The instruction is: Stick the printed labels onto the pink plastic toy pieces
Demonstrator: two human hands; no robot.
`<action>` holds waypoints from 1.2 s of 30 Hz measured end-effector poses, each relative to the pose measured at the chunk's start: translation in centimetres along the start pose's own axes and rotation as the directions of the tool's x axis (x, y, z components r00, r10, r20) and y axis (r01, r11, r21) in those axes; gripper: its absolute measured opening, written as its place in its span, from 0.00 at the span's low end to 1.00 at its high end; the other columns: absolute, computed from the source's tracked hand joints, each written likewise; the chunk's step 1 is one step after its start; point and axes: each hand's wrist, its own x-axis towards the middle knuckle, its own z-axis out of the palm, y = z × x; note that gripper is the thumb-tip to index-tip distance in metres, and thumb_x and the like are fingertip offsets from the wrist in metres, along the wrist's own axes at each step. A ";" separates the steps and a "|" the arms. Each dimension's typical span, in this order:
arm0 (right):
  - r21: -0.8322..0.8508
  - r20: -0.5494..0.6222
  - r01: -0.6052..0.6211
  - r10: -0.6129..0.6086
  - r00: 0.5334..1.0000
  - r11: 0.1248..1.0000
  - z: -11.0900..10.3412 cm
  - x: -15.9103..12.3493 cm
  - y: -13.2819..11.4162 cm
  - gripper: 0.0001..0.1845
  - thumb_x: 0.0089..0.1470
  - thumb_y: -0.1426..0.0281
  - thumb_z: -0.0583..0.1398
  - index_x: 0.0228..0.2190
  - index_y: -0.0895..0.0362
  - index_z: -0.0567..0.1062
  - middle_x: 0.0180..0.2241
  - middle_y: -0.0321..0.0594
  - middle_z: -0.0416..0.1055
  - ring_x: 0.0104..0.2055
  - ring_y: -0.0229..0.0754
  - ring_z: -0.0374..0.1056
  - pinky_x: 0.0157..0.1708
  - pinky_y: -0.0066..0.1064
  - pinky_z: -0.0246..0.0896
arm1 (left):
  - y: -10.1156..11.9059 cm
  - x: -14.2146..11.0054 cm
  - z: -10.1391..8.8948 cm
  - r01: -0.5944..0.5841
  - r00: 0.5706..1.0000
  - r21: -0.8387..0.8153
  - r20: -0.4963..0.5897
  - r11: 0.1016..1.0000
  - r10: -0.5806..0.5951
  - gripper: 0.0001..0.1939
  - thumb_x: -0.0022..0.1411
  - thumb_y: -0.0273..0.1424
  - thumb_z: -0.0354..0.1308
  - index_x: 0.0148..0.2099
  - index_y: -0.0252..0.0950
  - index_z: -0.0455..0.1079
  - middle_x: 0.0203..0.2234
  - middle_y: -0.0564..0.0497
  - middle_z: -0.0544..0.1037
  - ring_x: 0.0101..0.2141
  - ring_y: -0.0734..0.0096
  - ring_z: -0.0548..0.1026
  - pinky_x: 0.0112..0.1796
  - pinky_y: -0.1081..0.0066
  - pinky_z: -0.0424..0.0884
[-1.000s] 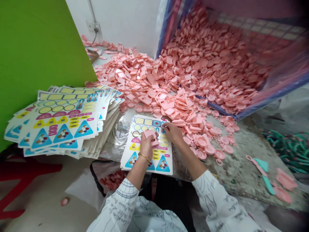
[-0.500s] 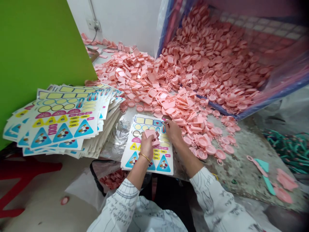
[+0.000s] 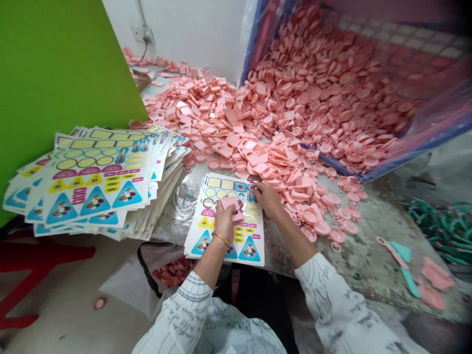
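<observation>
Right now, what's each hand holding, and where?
The left hand holds a pink square plastic piece by its near edge. The right fingers touch the sticker sheet; whether they hold a sticker cannot be told.

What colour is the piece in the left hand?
Pale pink, best seen in the head view: the piece in the left hand.

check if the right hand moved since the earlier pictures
Yes, slightly: the right hand has shifted rightward, further over the right edge of the sticker sheet, which stays put.
</observation>
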 end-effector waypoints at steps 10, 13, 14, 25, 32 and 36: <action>0.125 0.048 -0.012 0.006 0.999 0.992 0.8 1.5 1.3 0.14 0.57 0.72 0.55 0.40 0.55 0.79 0.36 0.36 0.78 0.36 0.38 0.70 0.36 0.26 0.59 | -0.1 0.1 0.0 0.001 1.000 0.004 -0.001 1.000 -0.001 0.16 0.50 0.24 0.57 0.42 0.39 0.59 0.37 0.47 0.78 0.38 0.64 0.80 0.38 0.67 0.74; 0.162 0.016 -0.018 0.016 1.000 0.987 1.1 1.4 1.2 0.15 0.57 0.73 0.54 0.40 0.56 0.79 0.38 0.38 0.78 0.37 0.39 0.70 0.36 0.26 0.59 | -0.1 0.2 0.0 -0.002 1.000 -0.004 -0.001 1.000 0.002 0.16 0.50 0.23 0.56 0.42 0.39 0.59 0.36 0.48 0.79 0.38 0.65 0.80 0.39 0.66 0.74; 0.168 0.013 -0.019 0.017 1.000 0.986 1.1 1.3 1.1 0.15 0.57 0.73 0.54 0.40 0.56 0.79 0.39 0.38 0.78 0.37 0.39 0.70 0.36 0.26 0.59 | -0.2 0.2 -0.1 -0.001 1.000 -0.007 -0.001 1.000 0.001 0.16 0.50 0.23 0.56 0.42 0.39 0.59 0.36 0.48 0.79 0.38 0.65 0.80 0.40 0.65 0.74; 0.052 -0.063 -0.020 0.023 0.998 0.998 0.9 -0.8 0.6 0.15 0.61 0.69 0.53 0.42 0.54 0.77 0.43 0.42 0.75 0.44 0.43 0.69 0.42 0.30 0.59 | -0.1 0.2 0.0 -0.003 1.000 -0.015 0.003 1.000 0.003 0.17 0.50 0.23 0.57 0.42 0.39 0.59 0.36 0.49 0.78 0.37 0.66 0.80 0.40 0.65 0.74; 0.066 -0.075 0.008 -0.003 0.997 0.998 1.1 -1.2 0.4 0.14 0.60 0.69 0.53 0.42 0.54 0.78 0.43 0.44 0.74 0.44 0.45 0.69 0.41 0.31 0.59 | -0.2 0.1 0.0 -0.008 1.000 -0.015 0.005 1.000 0.008 0.17 0.50 0.23 0.56 0.43 0.39 0.59 0.35 0.49 0.78 0.37 0.67 0.80 0.42 0.64 0.74; 0.064 -0.082 0.018 -0.013 0.997 0.998 1.4 -1.4 0.6 0.15 0.60 0.69 0.52 0.41 0.55 0.78 0.41 0.44 0.74 0.43 0.45 0.69 0.40 0.31 0.59 | -0.2 0.2 0.0 -0.011 1.000 -0.013 0.006 1.000 0.012 0.17 0.50 0.23 0.56 0.43 0.39 0.59 0.36 0.49 0.78 0.38 0.67 0.80 0.41 0.65 0.74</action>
